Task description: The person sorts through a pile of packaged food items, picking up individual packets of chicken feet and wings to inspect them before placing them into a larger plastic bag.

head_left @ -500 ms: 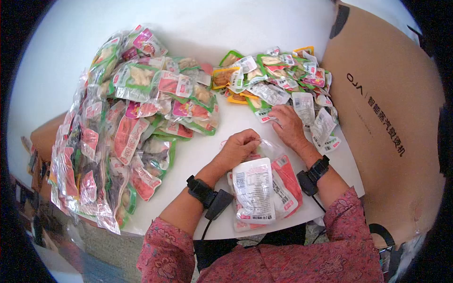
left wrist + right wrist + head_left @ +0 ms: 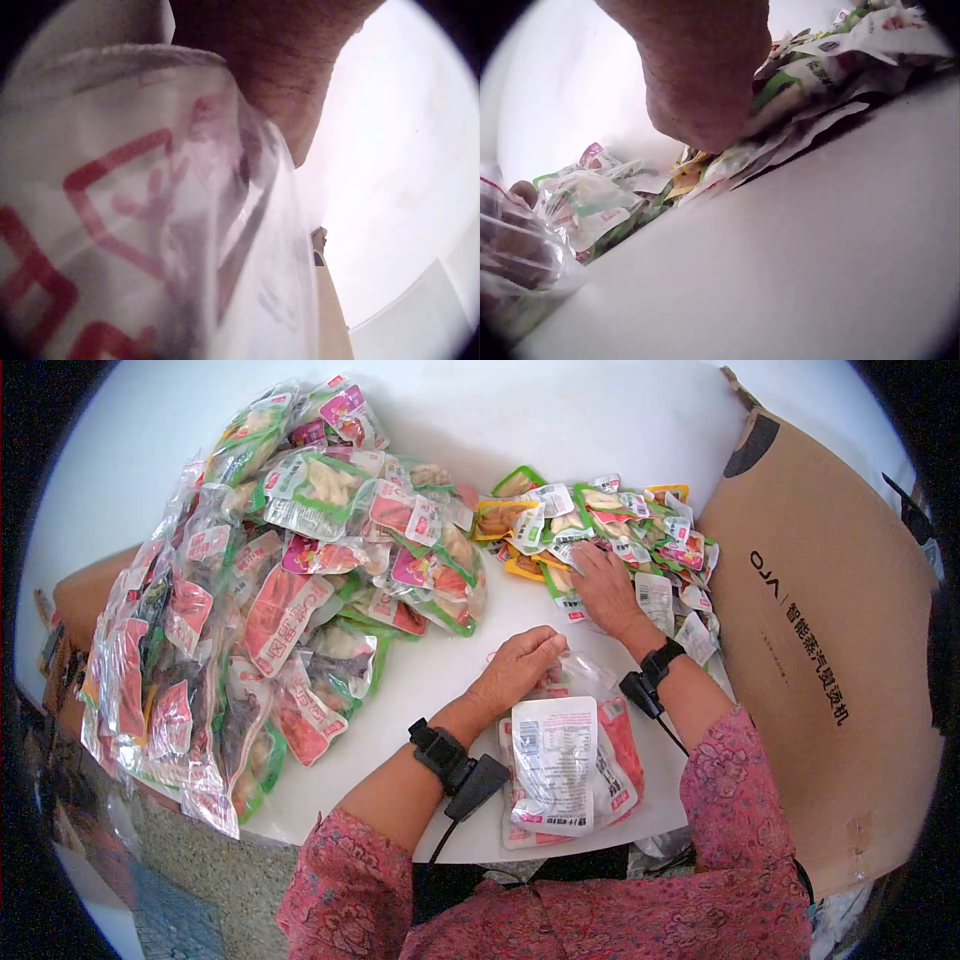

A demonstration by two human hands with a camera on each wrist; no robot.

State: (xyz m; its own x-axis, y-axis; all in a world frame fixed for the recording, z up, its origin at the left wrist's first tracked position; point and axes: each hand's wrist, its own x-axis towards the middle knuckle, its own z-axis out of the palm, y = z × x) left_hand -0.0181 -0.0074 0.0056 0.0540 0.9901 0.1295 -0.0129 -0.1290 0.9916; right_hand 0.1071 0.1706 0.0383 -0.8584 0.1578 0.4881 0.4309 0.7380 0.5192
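My left hand [image 2: 518, 670] pinches the mouth of a clear plastic bag [image 2: 588, 672] near the table's front. Inside the bag lie several flat packets, the top one a white printed packet [image 2: 553, 760] beside a red one. Red lettering shows through the plastic bag [image 2: 120, 202] in the left wrist view. Farther forward, my right hand [image 2: 607, 592] reaches onto the near side of a small heap of food packets [image 2: 610, 530], fingers extended over green-and-yellow-edged ones. From the right wrist, that hand [image 2: 697, 82] hides its own fingertips among the packets.
A tall mound of filled clear bags [image 2: 290, 610] covers the table's left side. On the right stands a large brown cardboard box [image 2: 830, 620] with dark lettering. The white table [image 2: 430, 680] curves along its front edge, close to the person's body.
The right hand has moved a little farther up onto the small packet heap. The left hand keeps hold of the bag's mouth. The head view has shifted somewhat.
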